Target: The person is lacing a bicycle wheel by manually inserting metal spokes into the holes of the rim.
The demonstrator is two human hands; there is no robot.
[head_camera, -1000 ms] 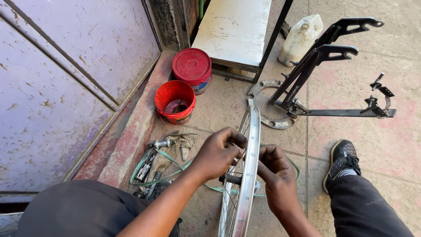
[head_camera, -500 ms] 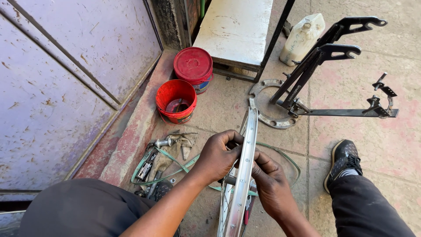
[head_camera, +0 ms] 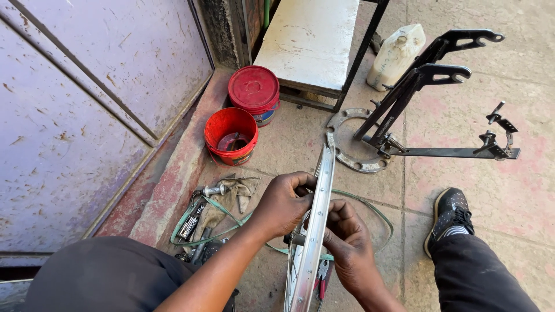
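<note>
A silver bicycle wheel rim [head_camera: 321, 193] stands on edge between my knees, running from the bottom of the view up toward the middle. My left hand [head_camera: 283, 203] grips the rim from its left side, fingers curled over the edge. On the rim's right side my right hand [head_camera: 347, 242] presses against it with fingers bent near the hub area. Spokes show faintly below the hands. A green rim strip [head_camera: 231, 218] loops over the ground under the wheel.
An open red bucket [head_camera: 232, 136] and a lidded red tub [head_camera: 254, 89] stand by the purple metal door. A black wheel truing stand [head_camera: 425, 115] with a metal ring base, a white jug [head_camera: 396, 55], a white bench and loose tools on a rag lie around.
My hands have shifted slightly along the rim, the right hand now closer to the left. The wheel stays on edge in about the same place.
</note>
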